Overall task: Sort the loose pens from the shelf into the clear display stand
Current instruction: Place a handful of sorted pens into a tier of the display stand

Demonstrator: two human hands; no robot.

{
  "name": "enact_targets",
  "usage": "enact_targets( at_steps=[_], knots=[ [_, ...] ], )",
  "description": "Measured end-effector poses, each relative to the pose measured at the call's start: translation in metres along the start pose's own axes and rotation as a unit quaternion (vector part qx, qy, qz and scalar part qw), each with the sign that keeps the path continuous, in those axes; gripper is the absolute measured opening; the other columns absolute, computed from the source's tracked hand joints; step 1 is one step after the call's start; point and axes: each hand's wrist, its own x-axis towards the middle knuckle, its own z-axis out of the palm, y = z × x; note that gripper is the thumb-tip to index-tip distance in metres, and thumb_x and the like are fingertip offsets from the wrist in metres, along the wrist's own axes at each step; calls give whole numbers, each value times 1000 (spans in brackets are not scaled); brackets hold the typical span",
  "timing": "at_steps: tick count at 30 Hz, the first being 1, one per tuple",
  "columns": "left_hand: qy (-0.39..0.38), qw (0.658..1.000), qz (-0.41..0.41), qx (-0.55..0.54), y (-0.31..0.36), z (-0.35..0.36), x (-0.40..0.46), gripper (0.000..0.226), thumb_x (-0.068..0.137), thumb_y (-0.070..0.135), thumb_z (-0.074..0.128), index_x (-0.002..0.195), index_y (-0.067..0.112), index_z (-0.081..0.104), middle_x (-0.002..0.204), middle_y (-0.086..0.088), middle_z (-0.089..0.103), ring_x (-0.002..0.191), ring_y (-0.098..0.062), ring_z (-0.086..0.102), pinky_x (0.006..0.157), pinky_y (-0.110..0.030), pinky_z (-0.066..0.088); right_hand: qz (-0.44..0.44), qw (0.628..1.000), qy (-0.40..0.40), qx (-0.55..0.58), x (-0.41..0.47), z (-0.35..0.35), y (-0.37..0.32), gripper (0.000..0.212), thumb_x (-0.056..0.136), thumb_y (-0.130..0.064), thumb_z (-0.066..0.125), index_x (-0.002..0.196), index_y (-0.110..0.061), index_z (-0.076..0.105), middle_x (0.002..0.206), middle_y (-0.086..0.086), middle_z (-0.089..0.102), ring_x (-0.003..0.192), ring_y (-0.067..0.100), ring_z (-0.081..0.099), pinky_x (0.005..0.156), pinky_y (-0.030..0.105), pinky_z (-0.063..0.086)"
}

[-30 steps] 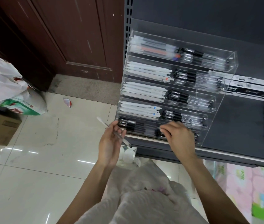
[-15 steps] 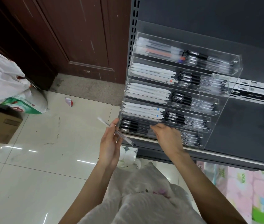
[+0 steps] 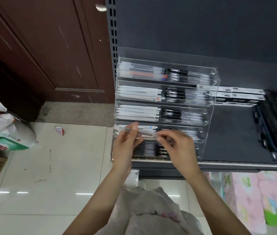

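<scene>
— Fingers of the left hand (image 3: 125,146) curl round the near end of a clear pen (image 3: 135,131), and the right hand (image 3: 180,148) pinches its other end between thumb and fingertips; both are blurred.

— Which way does it lie?

— Long axis almost level, running left to right, held just before the fourth tier of the clear display stand (image 3: 208,106). Which end is the tip I cannot tell.

— The stand?

— Glossy see-through acrylic, five stepped troughs on the dark matt shelf (image 3: 236,133). Each holds slim pens laid sideways: white barrels on the left in the middle tiers, black-gripped clear ones on the right; the top tier has an orange barrel too.
</scene>
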Motion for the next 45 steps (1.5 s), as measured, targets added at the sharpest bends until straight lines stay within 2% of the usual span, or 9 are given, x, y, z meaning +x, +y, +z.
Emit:
enact_targets(
  at_steps=[4,9,12,16,20,25,33,41,45],
  knots=[
    [17,971,199,134,46,6,34,19,90,22,61,109,18,61,95,6,62,92,-8,58,85,-22,49,30,993,106,36,52,-38,5,13,82,-17,71,94,-18,74,90,-2,64,75,0,56,67,7,42],
    [37,813,409,412,105,9,97,30,91,17,58,121,17,57,120,5,53,115,-13,48,96,-11,32,-4,990,134,-40,142,-50,7,14,83,-17,70,96,-16,75,88,1,65,66,4,52,68,2,39],
    [6,820,346,456,118,11,127,44,92,22,58,135,17,47,137,-1,46,126,-14,42,101,-17,31,-27,991,109,-78,181,-41,0,14,84,-17,70,96,-16,75,91,2,64,65,1,52,71,11,45],
    [-32,834,279,474,118,13,143,44,94,20,56,136,17,47,134,-2,51,122,-14,50,104,-31,40,-45,991,62,-111,201,-26,-7,15,87,-12,65,100,-14,74,94,0,61,64,2,56,70,8,48],
    [-37,842,284,458,116,13,145,39,94,15,56,133,18,50,128,0,54,116,-12,53,103,-36,43,-33,989,56,-130,206,-16,-5,21,89,-6,60,101,-16,74,100,3,65,77,23,67,72,40,56],
    [-40,848,283,447,116,14,144,44,92,14,58,135,19,47,129,2,52,116,-10,52,103,-34,43,-42,986,70,-147,201,-15,-6,20,87,-5,62,98,-16,75,97,2,67,78,22,66,76,37,55],
    [-61,800,335,494,120,15,143,35,92,13,56,123,26,60,129,5,50,102,-31,58,95,-32,47,-76,987,98,-99,188,-18,-5,22,83,4,64,94,-11,75,90,4,66,69,15,63,72,33,56],
    [-47,769,375,517,121,12,145,23,91,14,55,110,23,65,125,4,52,94,-30,59,79,-35,52,-58,988,89,-108,188,-17,-7,27,84,9,58,87,-11,77,89,6,69,72,16,63,73,34,55],
    [-23,709,416,568,120,12,142,23,90,14,56,111,21,65,125,-2,54,109,-24,52,73,-30,48,-54,988,61,-130,189,-18,-10,30,85,9,54,89,-11,76,94,8,69,81,22,66,78,37,55]
  ],
)
